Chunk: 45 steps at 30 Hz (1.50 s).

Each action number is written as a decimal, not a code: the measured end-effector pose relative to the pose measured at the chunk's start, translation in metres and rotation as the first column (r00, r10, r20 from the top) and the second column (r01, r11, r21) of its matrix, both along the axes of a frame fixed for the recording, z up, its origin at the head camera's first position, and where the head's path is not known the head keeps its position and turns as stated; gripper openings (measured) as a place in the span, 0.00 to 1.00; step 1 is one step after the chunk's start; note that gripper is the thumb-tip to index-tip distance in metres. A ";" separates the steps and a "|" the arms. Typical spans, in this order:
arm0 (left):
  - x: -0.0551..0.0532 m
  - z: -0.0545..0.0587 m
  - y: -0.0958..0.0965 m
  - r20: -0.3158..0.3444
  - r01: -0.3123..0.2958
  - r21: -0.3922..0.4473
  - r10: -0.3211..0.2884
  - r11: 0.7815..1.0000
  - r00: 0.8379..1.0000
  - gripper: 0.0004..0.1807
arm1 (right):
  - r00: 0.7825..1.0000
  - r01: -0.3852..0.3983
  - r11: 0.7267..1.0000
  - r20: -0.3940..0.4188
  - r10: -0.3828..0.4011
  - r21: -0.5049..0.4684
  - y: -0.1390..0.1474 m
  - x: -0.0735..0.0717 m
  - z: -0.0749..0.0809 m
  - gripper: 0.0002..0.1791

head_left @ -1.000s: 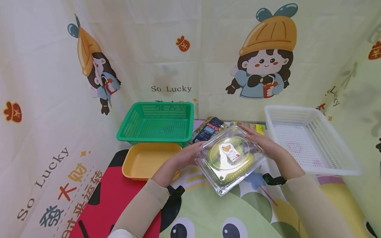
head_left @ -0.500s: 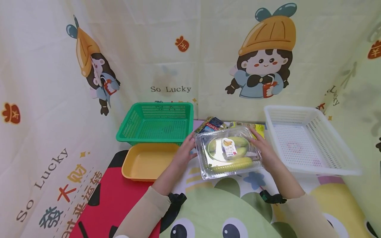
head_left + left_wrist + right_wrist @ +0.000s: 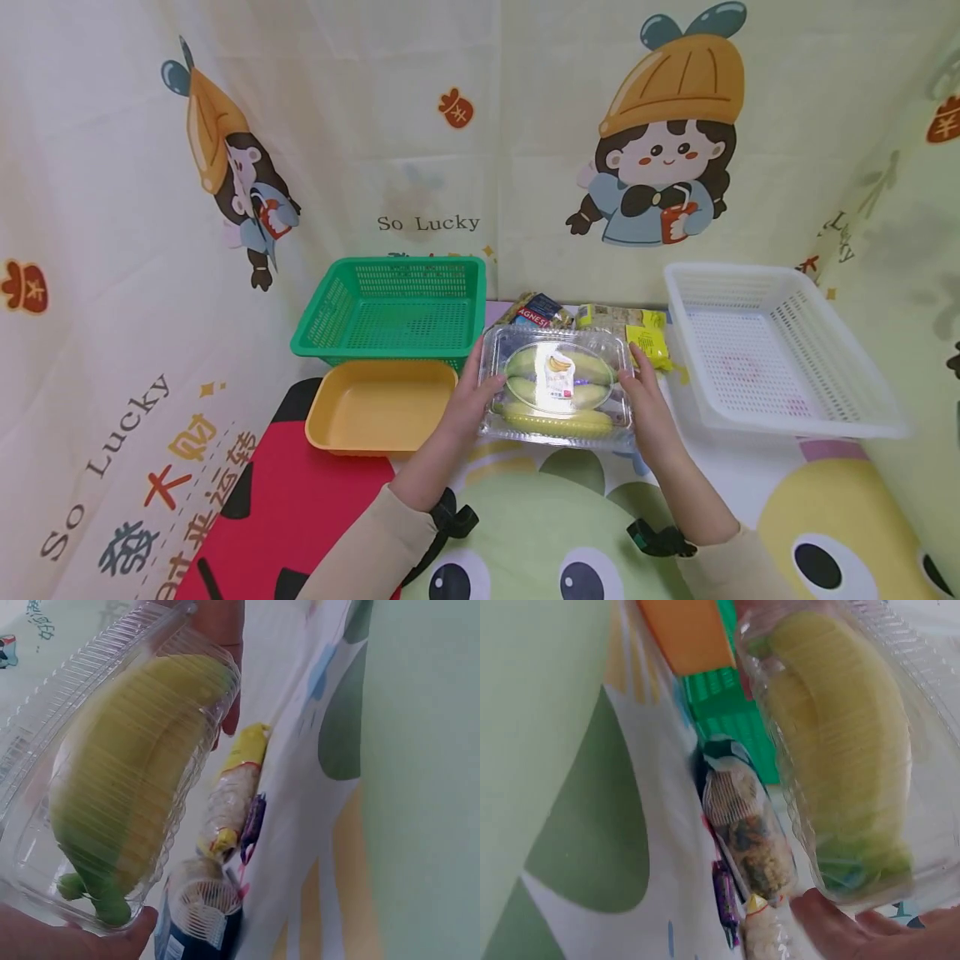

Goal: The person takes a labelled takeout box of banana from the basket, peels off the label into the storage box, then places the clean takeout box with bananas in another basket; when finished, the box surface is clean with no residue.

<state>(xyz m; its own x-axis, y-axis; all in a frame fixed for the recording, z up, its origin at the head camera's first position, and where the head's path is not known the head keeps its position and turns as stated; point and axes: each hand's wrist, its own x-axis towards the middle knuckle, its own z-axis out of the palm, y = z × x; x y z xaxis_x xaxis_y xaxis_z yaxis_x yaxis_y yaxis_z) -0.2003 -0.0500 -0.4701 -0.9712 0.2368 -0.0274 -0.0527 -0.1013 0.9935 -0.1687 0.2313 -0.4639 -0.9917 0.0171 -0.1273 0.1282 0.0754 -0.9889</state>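
A clear plastic clamshell box (image 3: 495,417) of bananas (image 3: 139,765) is held up in front of me, its labelled lid facing the head camera. My left hand (image 3: 463,404) grips the left end, thumb over the lid edge. At the opposite end my right hand (image 3: 651,412) holds on in the same way, fingers behind the wall. Both wrist views show the box raised over the table with its ribbed side nearest. Behind it lie an Agnesi pasta bag (image 3: 537,311) and a yellow-ended clear packet (image 3: 647,340), both partly covered by the box.
To the left, a green basket (image 3: 315,342) stands behind a yellow tub (image 3: 378,408). A white basket (image 3: 855,375) stands at the right. Beside the bags lies a small purple-wrapped item (image 3: 724,896). A printed curtain (image 3: 525,167) rises behind the table.
The box has turned from a slanted position to level and square to me, shifting slightly left. Both hands have moved to its two ends, and more of the yellow packet shows.
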 end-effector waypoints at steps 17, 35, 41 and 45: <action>0.023 -0.029 -0.010 -0.006 0.025 -0.116 -0.026 0.993 1.000 0.41 | 0.987 -0.101 0.992 -0.117 0.110 0.082 -0.002 0.014 -0.030 0.35; 0.024 -0.064 -0.012 0.057 0.068 -0.124 -0.062 0.990 0.996 0.41 | 0.990 -0.121 0.964 -0.037 0.133 0.238 0.002 0.007 -0.065 0.30; 0.018 -0.066 -0.013 0.071 0.139 -0.109 -0.132 0.984 0.989 0.40 | 0.992 -0.113 0.961 -0.026 0.124 0.254 0.005 0.003 -0.066 0.30; 0.015 -0.071 -0.014 0.018 0.146 -0.085 -0.145 0.986 0.989 0.40 | 0.991 -0.110 0.969 -0.049 0.124 0.222 0.004 0.003 -0.066 0.29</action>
